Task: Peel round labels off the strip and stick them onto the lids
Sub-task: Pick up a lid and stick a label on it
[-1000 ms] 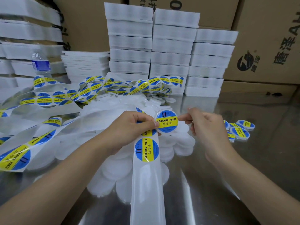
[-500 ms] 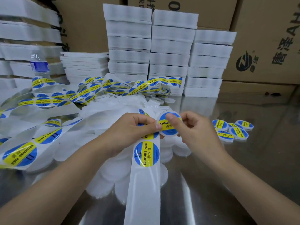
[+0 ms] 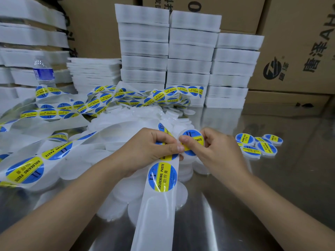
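My left hand (image 3: 150, 151) pinches the white paper strip (image 3: 154, 214); my right hand (image 3: 217, 154) holds the round white plastic lid (image 3: 189, 153), thumb on its blue-yellow label (image 3: 195, 137). Light, probably slippery: best gripped at the rim.

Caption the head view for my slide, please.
Right hand presses a round label onto a lid; left hand grips the strip.

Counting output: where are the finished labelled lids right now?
In the head view, the labelled lids sit clustered on the metal table, right of the right hand.
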Available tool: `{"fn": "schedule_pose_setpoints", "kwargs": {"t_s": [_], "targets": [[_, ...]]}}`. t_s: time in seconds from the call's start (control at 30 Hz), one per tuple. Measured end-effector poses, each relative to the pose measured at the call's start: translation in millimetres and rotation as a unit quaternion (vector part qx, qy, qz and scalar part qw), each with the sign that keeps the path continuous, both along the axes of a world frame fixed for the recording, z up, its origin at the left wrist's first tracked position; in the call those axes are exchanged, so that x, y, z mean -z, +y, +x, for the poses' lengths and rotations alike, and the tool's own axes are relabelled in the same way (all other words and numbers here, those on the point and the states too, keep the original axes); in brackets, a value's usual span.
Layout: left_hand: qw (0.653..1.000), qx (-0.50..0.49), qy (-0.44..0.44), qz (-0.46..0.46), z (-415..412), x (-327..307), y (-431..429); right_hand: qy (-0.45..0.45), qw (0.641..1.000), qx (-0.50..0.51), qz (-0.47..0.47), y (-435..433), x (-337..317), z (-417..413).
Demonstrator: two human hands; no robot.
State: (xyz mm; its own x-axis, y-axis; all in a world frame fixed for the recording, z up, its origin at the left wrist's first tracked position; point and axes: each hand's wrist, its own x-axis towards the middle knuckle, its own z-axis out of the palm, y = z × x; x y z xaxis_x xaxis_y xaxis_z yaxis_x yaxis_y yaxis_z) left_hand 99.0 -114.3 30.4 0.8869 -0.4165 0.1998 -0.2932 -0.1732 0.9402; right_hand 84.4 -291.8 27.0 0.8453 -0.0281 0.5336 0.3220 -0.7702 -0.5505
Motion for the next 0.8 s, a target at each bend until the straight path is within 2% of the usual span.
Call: {"fn": "schedule_pose_setpoints", "kwargs": {"t_s": [0.27,0.67,0.8], "targets": [[1.0,-0.017,0.0,0.011,0.3,0.4,-0.5,-0.026,0.998,0.014,-0.059,-1.5,-3.0,1.2],[1.0,-0.023,0.021,0.003,1.6,0.1,-0.1,-0.057,0.995,0.026,-0.073,-3.0,-2.1,4.8],[0.999,-0.032,0.027,-0.002,3.0,0.0,0.9,-0.066,0.997,0.016,-0.046,-3.5,-0.5,5.8]]}}
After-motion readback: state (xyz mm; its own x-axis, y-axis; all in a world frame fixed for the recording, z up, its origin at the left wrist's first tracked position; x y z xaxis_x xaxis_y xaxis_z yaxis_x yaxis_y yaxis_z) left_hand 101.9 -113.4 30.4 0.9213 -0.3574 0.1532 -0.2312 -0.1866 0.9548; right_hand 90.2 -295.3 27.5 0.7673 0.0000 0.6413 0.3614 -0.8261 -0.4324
